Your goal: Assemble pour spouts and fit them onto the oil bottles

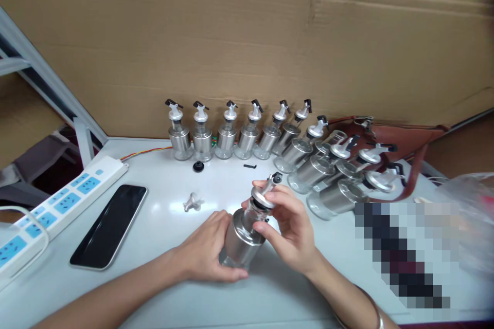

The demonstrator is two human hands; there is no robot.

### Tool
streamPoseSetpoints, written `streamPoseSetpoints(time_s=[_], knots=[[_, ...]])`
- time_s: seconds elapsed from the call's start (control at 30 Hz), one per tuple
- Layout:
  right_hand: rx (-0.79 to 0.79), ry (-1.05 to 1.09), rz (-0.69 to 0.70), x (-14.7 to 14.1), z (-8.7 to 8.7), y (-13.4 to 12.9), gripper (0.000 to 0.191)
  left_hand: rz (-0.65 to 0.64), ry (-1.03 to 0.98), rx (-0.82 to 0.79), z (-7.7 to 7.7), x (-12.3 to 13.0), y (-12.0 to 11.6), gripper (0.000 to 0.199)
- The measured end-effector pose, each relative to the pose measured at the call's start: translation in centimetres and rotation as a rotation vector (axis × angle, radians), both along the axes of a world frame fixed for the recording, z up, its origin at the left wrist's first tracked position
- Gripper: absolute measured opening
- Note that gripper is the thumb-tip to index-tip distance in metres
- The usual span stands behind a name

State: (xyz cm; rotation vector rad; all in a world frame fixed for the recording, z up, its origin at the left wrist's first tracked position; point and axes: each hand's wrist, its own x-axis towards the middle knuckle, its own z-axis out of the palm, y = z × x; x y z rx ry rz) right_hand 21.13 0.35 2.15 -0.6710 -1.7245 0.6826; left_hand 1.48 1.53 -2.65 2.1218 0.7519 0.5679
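Near the front of the table stands a glass bottle (247,239) with a steel sleeve, tilted slightly to the right. My left hand (210,247) is wrapped round its body from the left. At the neck, my right hand (289,226) grips the silver pour spout (262,198) with thumb and fingers; a black tip shows on top of it. Whether the spout is fully seated in the neck I cannot tell. Beyond my hands lie a loose silver spout piece (191,202), a round black stopper (198,166) and a thin black lever (250,166).
Several similar bottles (227,141) with spouts line the back and right of the table (162,226). At left are a phone (110,226) and a white power strip (65,205). A brown leather bag (401,151) and a clear plastic bag (471,226) lie right. Cardboard (193,36) rises behind.
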Motion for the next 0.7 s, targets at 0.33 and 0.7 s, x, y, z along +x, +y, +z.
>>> streamPoseSetpoints(time_s=[0.33,0.7], knots=[[-0.127,0.082,0.048,-0.2,0.6,0.2,0.045,-0.021,0.014,-0.011,-0.1,0.1,0.1,0.070],[0.039,-0.071,-0.107,0.1,1.4,-0.1,0.033,-0.063,0.010,-0.014,0.0,0.2,0.1,0.078]])
